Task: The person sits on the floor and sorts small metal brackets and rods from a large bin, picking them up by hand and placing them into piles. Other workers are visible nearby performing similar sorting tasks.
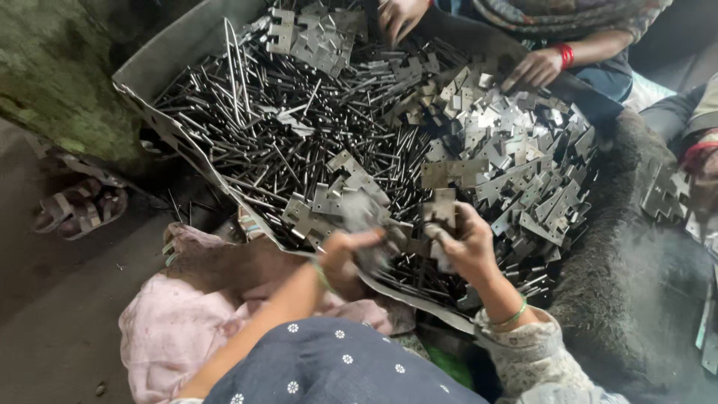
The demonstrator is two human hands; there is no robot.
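Observation:
A big heap of thin steel pins [262, 112] and flat metal hinge plates [516, 150] fills a grey sheet-metal tray [161, 60]. My left hand [348, 251] is at the near edge of the heap, closed on a blurred hinge plate [363, 213]. My right hand [467, 243] is beside it, fingers gripping another hinge plate [441, 209] held upright. The two hands are close together, above the pins.
Another person sits across the tray, with one hand [396, 16] on the plates at the far side and the other [535, 69] with a red bangle on the pile. A third person's arm [699, 153] is at right. A sandalled foot [78, 209] rests on the floor at left.

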